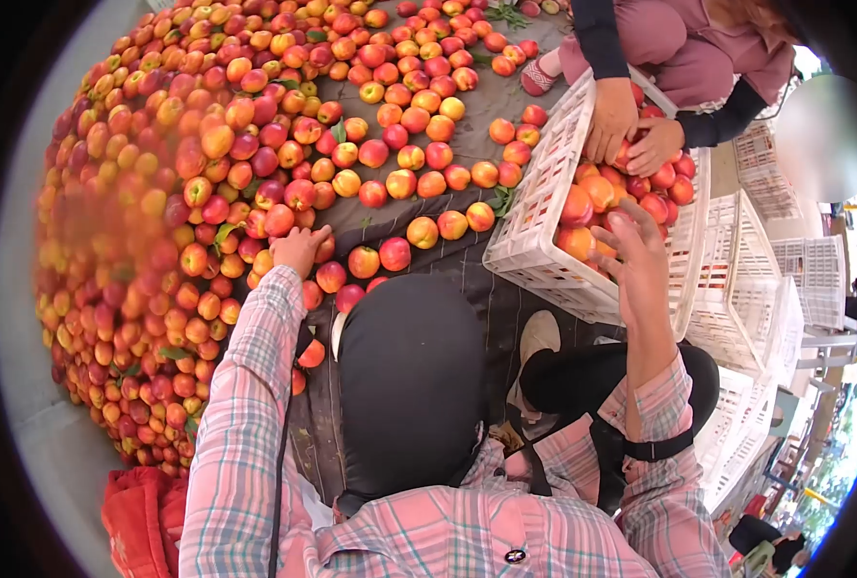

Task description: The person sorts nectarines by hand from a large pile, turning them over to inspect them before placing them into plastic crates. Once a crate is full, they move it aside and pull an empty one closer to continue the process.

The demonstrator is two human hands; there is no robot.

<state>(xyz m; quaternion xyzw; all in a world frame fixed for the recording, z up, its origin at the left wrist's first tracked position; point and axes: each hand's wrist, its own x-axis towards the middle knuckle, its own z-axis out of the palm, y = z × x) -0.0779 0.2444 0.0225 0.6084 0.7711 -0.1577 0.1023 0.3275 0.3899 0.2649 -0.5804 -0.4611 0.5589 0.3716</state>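
The white plastic lattice crate (534, 217) sits on the dark ground sheet (467, 144), its open mouth facing up and half filled with round red-orange stone fruits (597, 193). The right hand (635, 255) hovers over that load with its fingers spread apart, clasping nothing. A co-worker's two hands (631, 130) rest on fruit at the crate's far end. The left hand (300, 249) lies curled on the edge of the big loose fruit heap (187, 193); whether it has closed on one I cannot tell. The fruits are round and show no long axis. More white crates (746, 279), empty, stand to the right.
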